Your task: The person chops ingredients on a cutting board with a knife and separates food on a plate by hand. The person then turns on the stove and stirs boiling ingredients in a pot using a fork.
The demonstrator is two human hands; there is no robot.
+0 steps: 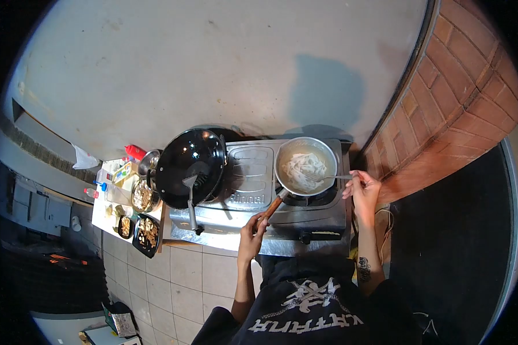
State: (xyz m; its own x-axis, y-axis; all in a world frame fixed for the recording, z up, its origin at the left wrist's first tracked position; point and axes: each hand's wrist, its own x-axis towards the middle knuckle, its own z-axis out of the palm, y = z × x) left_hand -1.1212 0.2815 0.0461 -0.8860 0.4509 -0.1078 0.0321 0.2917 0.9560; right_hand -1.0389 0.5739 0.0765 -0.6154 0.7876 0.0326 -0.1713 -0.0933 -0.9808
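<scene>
Right of centre in the frame, I have the saucepan [279,173] on the right side of the stove [239,221], white noodle-like strands [303,168] in its liquid. Its wooden handle [277,204] points to the lower left, so its long axis slants from upper right to lower left. My left hand [251,234] has its grip wrapped around the handle's lower end. My right hand [362,192], right of the pan, has its grip pinched on a slim utensil [339,176], fingers partly spread; that lies nearly level across the frame, tip leftward among the strands. Left of centre, a spatula [191,201] rests in the black wok [175,155], handle toward the frame's bottom.
</scene>
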